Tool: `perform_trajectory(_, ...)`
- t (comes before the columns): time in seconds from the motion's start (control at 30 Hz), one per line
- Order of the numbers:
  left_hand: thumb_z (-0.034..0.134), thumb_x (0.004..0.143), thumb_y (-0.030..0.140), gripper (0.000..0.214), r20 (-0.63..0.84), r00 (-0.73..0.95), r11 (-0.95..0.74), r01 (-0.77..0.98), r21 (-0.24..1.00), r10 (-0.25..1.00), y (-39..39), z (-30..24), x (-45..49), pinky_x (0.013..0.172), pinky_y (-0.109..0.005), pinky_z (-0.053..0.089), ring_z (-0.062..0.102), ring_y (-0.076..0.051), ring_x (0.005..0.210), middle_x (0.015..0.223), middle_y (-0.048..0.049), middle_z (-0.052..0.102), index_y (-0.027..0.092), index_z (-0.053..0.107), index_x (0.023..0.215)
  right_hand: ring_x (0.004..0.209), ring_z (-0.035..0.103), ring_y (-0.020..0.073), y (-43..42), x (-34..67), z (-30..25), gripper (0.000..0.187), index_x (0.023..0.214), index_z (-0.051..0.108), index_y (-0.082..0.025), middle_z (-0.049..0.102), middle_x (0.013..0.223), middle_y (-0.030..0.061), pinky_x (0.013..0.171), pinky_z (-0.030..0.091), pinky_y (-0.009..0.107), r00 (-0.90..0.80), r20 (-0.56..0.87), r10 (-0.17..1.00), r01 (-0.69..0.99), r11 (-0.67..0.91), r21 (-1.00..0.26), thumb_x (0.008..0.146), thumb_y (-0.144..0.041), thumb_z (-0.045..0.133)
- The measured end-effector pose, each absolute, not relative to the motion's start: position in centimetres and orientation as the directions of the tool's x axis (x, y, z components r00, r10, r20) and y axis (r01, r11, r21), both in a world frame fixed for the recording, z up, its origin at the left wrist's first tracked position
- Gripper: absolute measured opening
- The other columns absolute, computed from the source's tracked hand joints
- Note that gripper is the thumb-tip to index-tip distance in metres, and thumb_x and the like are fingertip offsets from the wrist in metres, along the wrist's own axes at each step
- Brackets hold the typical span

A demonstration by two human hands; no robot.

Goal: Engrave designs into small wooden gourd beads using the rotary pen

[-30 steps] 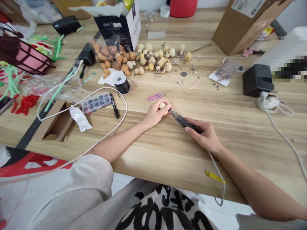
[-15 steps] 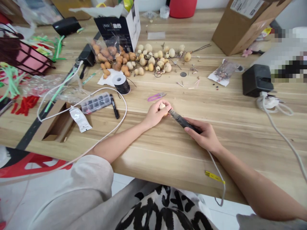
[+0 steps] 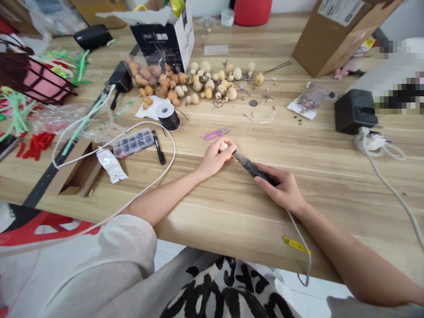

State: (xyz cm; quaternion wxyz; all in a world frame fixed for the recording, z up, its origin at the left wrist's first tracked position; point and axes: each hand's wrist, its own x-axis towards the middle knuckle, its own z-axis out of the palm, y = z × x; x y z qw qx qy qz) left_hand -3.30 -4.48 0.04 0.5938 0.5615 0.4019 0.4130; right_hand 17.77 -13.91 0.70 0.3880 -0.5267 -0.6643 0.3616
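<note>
My left hand point(image 3: 217, 155) is closed around a small pale gourd point(image 3: 224, 146), whose rounded top shows between thumb and fingers. In my right hand point(image 3: 283, 185) lies a dark, pen-like corded power tool point(image 3: 253, 169), its white cord point(image 3: 300, 229) trailing down past the table edge with a yellow tag. The tool's tip meets the gourd at my left fingertips; the exact contact is hidden. Just beyond my left hand lie purple thread snips point(image 3: 217, 134). Farther back sits a pile of small pale gourds point(image 3: 208, 84), beside brown ones point(image 3: 162, 84) partly in a clear bag.
Left of my arm are a spool of black cord point(image 3: 168, 115), a compartment box point(image 3: 134, 142), a black marker point(image 3: 158, 148) and an open cardboard box point(image 3: 79, 170). A white cable loops there. At right stand a black power adapter point(image 3: 356, 112) and a tall carton point(image 3: 331, 39).
Both hands stay almost in place. The tool's tip and the gourd have shifted very slightly against each other.
</note>
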Motion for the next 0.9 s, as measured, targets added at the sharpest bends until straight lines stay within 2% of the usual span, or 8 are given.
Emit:
perform_trajectory(0.23, 0.064, 0.089, 0.044, 0.029, -0.002, 0.339, 0.016, -0.039, 0.999, 0.941, -4.68, 0.44, -3.29, 0.063, -0.019, 0.047, 0.059, -0.007, 0.065, 0.081, -0.0011, 0.065, 0.016, 0.057, 0.085, 0.112, 0.072, 0.0308, -13.87, 17.77, 0.78, 0.041, 0.124, 0.073, -0.019, 0.074, 0.124, 0.0093, 0.098, 0.057, 0.042, -0.156, 0.131, 0.979, 0.415, 0.186, -0.891, 0.089, -0.040, 0.065)
perform_trajectory(0.5, 0.061, 0.090, 0.048, 0.032, 0.004, 0.344, -0.018, 0.038, 0.999, 0.939, -4.89, 0.53, -3.36, 0.063, -0.020, 0.046, 0.059, -0.008, 0.065, 0.079, -0.0018, 0.065, 0.016, 0.059, 0.086, 0.112, 0.072, 0.0305, -13.75, 17.79, 1.07, 0.040, 0.125, 0.072, -0.018, 0.074, 0.124, 0.0083, 0.098, 0.057, 0.042, -0.182, 0.119, 0.976, 0.410, 0.186, -0.893, 0.090, -0.036, 0.064)
perform_trajectory(0.9, 0.062, 0.088, 0.041, 0.025, 0.017, 0.363, -0.060, 0.105, 0.993, 0.932, -4.85, 0.28, -3.47, 0.062, -0.020, 0.045, 0.058, -0.009, 0.064, 0.074, -0.0011, 0.064, 0.016, 0.059, 0.087, 0.113, 0.072, 0.0297, -13.73, 17.79, 0.76, 0.039, 0.125, 0.072, -0.018, 0.074, 0.125, 0.0077, 0.098, 0.057, 0.039, -0.194, 0.137, 0.971, 0.415, 0.208, -0.886, 0.089, -0.031, 0.065)
